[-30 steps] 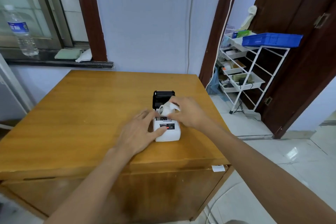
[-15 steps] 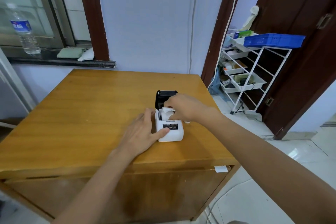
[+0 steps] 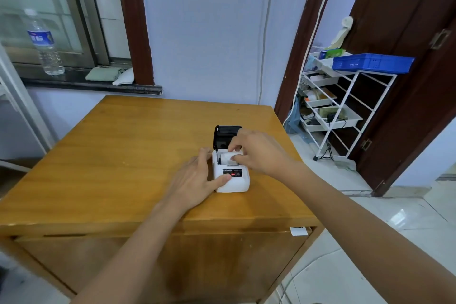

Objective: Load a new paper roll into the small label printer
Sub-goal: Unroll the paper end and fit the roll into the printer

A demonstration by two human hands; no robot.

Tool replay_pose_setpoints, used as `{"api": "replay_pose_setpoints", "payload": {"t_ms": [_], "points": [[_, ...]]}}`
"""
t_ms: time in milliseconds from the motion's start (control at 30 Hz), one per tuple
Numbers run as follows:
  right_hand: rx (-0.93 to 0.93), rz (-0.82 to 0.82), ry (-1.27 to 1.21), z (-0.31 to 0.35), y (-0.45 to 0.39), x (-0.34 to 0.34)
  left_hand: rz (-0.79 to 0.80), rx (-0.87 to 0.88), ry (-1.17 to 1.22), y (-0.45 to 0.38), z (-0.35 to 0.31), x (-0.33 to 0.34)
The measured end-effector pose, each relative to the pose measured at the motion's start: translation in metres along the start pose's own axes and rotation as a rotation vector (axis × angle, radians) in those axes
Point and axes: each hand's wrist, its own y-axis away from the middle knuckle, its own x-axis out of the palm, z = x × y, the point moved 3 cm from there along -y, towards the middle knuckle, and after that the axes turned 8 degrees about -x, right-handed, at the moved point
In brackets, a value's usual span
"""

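A small white label printer sits on the wooden table, right of centre. Its black lid stands open at the back. A white paper roll lies in the printer's open bay. My right hand reaches over the bay from the right, with fingertips pinched on the roll. My left hand presses flat against the printer's left side, thumb across its front edge. My right hand hides the right part of the roll and bay.
A white wire rack with trays and a blue crate stands by the brown door at the right. A water bottle and folded cloths rest on the window sill. The table's front edge is near my forearms.
My right hand has lowered the paper roll from above the printer down into the open bay. My left hand has stayed on the printer's left side.
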Motion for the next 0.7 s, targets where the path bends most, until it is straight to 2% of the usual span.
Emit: {"api": "replay_pose_setpoints", "payload": {"t_ms": [67, 167, 267, 333, 467, 533, 633, 700], "points": [[-0.005, -0.003, -0.033, 0.007, 0.013, -0.003, -0.009, 0.017, -0.017, 0.001, -0.001, 0.001], [-0.013, 0.085, -0.037, 0.017, 0.031, 0.004, -0.016, -0.001, 0.072, 0.001, 0.003, 0.0], [-0.045, 0.085, 0.072, 0.022, 0.047, 0.011, 0.011, -0.035, 0.213, 0.001, 0.005, -0.004], [-0.074, 0.079, 0.146, 0.026, 0.053, 0.015, 0.024, -0.051, 0.202, 0.001, 0.003, -0.006], [-0.023, 0.072, 0.016, 0.027, 0.05, 0.009, 0.019, -0.059, 0.151, 0.0, 0.001, -0.005], [0.046, -0.016, -0.05, 0.022, 0.041, -0.001, 0.017, -0.066, 0.16, -0.001, 0.002, -0.005], [0.151, -0.24, -0.087, 0.009, 0.019, -0.02, 0.009, -0.058, 0.147, -0.002, 0.001, -0.005], [0.193, -0.239, -0.142, -0.001, 0.0, -0.025, 0.002, -0.057, 0.135, -0.002, 0.001, -0.004]]}}
